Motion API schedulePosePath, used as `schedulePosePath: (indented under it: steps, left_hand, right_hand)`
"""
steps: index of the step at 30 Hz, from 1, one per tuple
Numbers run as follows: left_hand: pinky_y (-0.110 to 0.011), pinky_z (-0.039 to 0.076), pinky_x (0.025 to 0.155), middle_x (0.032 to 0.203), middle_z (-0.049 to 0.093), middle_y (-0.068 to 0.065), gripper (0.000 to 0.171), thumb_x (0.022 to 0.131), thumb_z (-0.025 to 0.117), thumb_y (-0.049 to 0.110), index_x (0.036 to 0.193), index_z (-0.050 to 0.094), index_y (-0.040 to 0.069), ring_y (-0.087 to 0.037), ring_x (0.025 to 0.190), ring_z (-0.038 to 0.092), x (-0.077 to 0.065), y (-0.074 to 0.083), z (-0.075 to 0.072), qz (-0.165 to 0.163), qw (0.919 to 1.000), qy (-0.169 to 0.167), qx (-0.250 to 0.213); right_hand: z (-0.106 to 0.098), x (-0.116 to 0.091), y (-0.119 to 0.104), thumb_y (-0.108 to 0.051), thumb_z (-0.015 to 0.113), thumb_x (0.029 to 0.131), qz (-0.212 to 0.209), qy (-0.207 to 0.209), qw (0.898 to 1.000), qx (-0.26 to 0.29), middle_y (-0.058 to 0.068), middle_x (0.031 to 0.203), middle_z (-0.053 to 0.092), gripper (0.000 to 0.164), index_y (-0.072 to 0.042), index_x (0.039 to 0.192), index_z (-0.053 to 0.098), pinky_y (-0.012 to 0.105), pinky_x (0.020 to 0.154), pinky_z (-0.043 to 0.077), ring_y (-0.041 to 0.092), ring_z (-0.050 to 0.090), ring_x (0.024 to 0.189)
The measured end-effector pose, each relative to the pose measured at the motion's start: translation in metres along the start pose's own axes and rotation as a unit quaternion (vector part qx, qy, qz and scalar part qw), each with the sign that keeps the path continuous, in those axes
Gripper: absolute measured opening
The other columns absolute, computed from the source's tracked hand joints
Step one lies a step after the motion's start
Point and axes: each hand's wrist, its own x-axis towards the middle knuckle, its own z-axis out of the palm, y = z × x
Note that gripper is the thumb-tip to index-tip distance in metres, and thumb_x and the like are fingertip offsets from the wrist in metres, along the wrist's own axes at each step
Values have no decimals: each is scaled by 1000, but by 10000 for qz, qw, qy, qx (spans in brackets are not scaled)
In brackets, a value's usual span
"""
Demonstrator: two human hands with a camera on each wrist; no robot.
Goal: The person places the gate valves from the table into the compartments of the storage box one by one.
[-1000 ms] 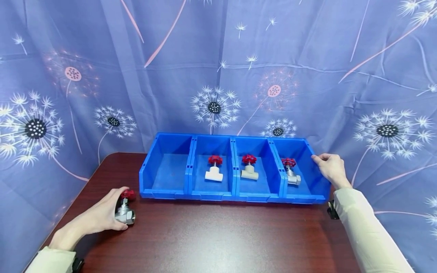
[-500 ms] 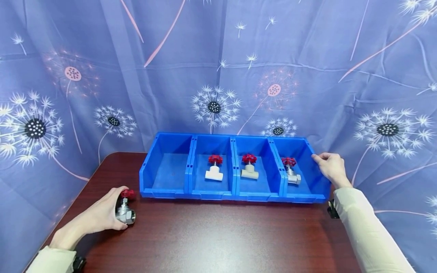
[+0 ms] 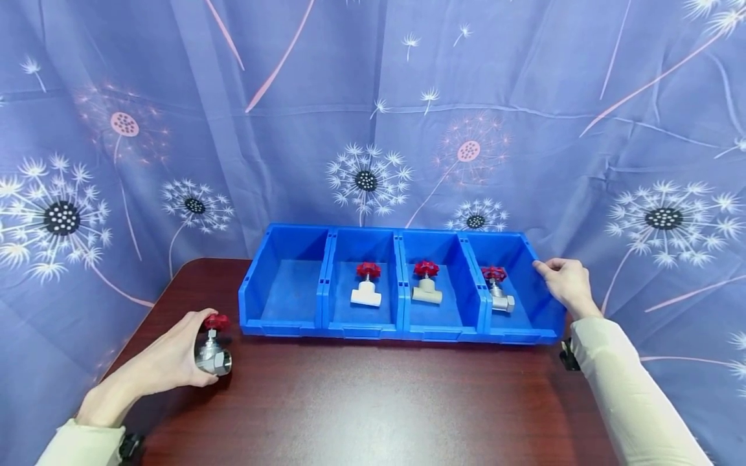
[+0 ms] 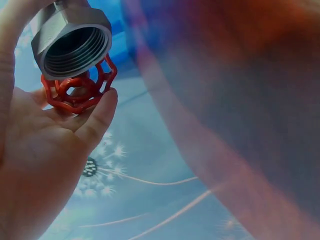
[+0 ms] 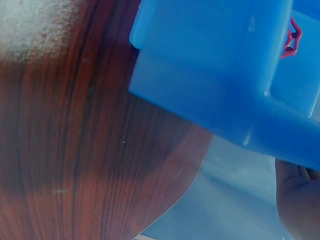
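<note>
At the table's left, my left hand (image 3: 166,359) grips a silver metal gate valve (image 3: 211,360) with a red handwheel, thumb at its body and fingers at the wheel. In the left wrist view the threaded opening of the valve (image 4: 75,47) faces the camera, and the fingers lie behind the red handwheel (image 4: 80,97). On the far right, my right hand (image 3: 565,285) pinches the top edge of the outer side wall of the blue bin row (image 3: 396,334). Most of that hand is hidden by the bin in the right wrist view.
Four joined compartments form the bin row. The leftmost (image 3: 291,288) is bare. The others hold a white valve (image 3: 366,294), a beige valve (image 3: 427,291) and a smaller metal valve (image 3: 501,299), all red-wheeled. A patterned curtain (image 3: 373,116) hangs behind the brown table (image 3: 373,395).
My left hand and the metal valve have risen slightly, with the handwheel tilting a little to the left. The right hand stays at the bin's side wall.
</note>
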Motion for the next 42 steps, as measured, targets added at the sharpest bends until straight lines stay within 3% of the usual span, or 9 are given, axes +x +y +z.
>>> schedulePosePath:
  steps: [11,24,30,37,42]
  left_hand:
    - [-47,54,81,112,53,-8,108,46,99,32,133,42,1,-20,100,53,24,28,-19,571,9977,347,104]
    - [-50,49,91,119,53,-12,106,49,97,30,134,42,-3,-25,109,51,58,55,-40,942,9950,284,171]
    - [-49,48,93,120,53,-14,104,52,95,32,134,42,-2,-27,110,51,77,58,-36,1000,9948,134,148]
    - [-50,46,95,121,52,-17,108,55,94,34,139,37,-4,-30,110,51,94,64,-27,732,9970,-197,122]
    - [-51,43,99,125,51,-20,110,54,94,32,140,36,-6,-34,115,50,106,65,-20,750,9967,-274,155]
  right_hand:
    - [-2,-1,3,-51,52,98,-7,60,10000,44,18,92,68,53,-2,97,71,37,66,39,35,54,88]
    - [-8,-1,5,-50,52,98,-22,121,9999,53,19,94,68,52,-2,97,72,37,66,39,36,55,89]
    - [-8,-1,5,-50,53,97,-65,121,9999,39,17,89,68,50,-3,95,72,37,65,38,35,55,87]
    - [-3,-2,4,-47,55,97,-152,180,9997,65,18,90,68,48,-3,93,73,38,66,38,36,55,87]
    - [0,-4,4,-46,56,97,-193,198,9996,75,17,88,68,47,-3,92,72,37,65,38,35,55,85]
